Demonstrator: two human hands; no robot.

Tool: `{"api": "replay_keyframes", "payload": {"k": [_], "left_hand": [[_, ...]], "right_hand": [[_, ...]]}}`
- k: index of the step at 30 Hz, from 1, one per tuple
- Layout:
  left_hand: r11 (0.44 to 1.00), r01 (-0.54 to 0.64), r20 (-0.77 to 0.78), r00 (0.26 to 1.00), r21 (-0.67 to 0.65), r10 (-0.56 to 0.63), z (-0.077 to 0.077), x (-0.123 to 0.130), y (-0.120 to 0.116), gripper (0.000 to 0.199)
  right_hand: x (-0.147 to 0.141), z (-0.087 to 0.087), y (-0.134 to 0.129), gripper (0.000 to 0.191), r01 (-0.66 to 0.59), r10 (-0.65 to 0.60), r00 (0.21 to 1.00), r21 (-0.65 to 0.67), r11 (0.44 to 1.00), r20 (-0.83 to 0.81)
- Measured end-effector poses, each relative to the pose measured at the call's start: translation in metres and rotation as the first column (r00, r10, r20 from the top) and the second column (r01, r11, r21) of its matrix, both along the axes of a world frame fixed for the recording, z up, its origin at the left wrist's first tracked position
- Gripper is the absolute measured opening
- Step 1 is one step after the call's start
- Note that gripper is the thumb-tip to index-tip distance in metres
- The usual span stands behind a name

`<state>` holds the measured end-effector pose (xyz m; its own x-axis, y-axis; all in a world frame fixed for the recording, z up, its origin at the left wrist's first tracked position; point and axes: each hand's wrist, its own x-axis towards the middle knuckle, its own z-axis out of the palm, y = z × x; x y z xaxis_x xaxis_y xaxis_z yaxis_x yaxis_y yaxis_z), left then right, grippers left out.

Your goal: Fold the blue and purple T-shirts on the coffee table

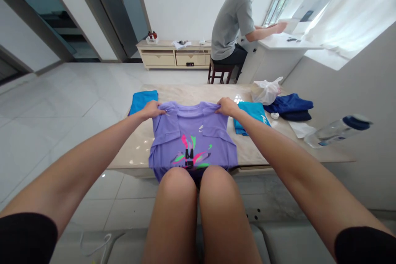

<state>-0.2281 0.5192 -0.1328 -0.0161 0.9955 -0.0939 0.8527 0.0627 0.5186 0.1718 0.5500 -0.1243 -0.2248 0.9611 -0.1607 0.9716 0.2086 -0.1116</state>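
Observation:
A purple shirt (192, 132) with a bright pink, green and black print lies spread on the marble-look table (133, 148), its lower edge hanging over the front near my knees. Its sleeves are folded inward over the front. My left hand (152, 109) pinches the shirt's left shoulder corner, beside a folded blue cloth (142, 100). At the opposite shoulder, my right hand (228, 107) grips the fabric with fingers closed. Just right of that hand sits a folded light-blue garment (252, 115) with white lettering.
Toward the table's right are a white plastic bag (267, 90), dark blue clothes (291, 105), white paper (300, 129) and a clear bottle (337, 131) with a blue lid. Beyond, a person (232, 20) in grey sits on a stool at a white desk (281, 43).

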Motion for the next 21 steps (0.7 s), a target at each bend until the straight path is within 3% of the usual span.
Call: {"api": "replay_keyframes", "payload": {"k": [3, 6, 10, 13, 15, 17, 19, 21], "left_hand": [[0.993, -0.064, -0.134, 0.988, 0.100, 0.077, 0.006, -0.002, 0.043, 0.028], [0.977, -0.095, -0.224, 0.965, 0.191, 0.137, 0.016, 0.001, 0.082, 0.033], [0.935, -0.131, -0.264, 0.938, 0.330, 0.225, 0.044, 0.007, 0.122, 0.049], [0.903, -0.047, -0.274, 0.945, 0.428, 0.179, 0.067, 0.007, 0.142, 0.057], [0.867, -0.003, -0.261, 0.953, 0.498, 0.154, 0.075, 0.006, 0.142, 0.060], [0.844, 0.011, -0.244, 0.959, 0.536, 0.142, 0.073, 0.005, 0.127, 0.062], [0.846, 0.025, -0.236, 0.964, 0.533, 0.120, 0.056, 0.004, 0.095, 0.062], [0.870, 0.084, -0.241, 0.970, 0.485, 0.041, 0.024, 0.003, 0.052, 0.045]], "right_hand": [[-0.005, 0.000, 0.041, 0.031, 0.085, -0.073, 0.994, 0.164, 0.983, -0.079], [-0.013, -0.004, 0.088, 0.029, 0.165, -0.103, 0.973, 0.313, 0.935, -0.206], [-0.021, 0.003, 0.146, 0.040, 0.212, -0.062, 0.940, 0.431, 0.877, -0.335], [-0.018, 0.021, 0.178, 0.039, 0.228, 0.002, 0.920, 0.541, 0.810, -0.392], [-0.011, 0.031, 0.186, 0.040, 0.215, 0.059, 0.916, 0.609, 0.763, -0.397], [-0.001, 0.034, 0.176, 0.036, 0.146, 0.124, 0.928, 0.647, 0.748, -0.353], [0.013, 0.026, 0.146, 0.024, 0.037, 0.199, 0.938, 0.653, 0.756, -0.284], [0.028, 0.005, 0.105, 0.015, -0.059, 0.260, 0.938, 0.632, 0.773, -0.231]]}}
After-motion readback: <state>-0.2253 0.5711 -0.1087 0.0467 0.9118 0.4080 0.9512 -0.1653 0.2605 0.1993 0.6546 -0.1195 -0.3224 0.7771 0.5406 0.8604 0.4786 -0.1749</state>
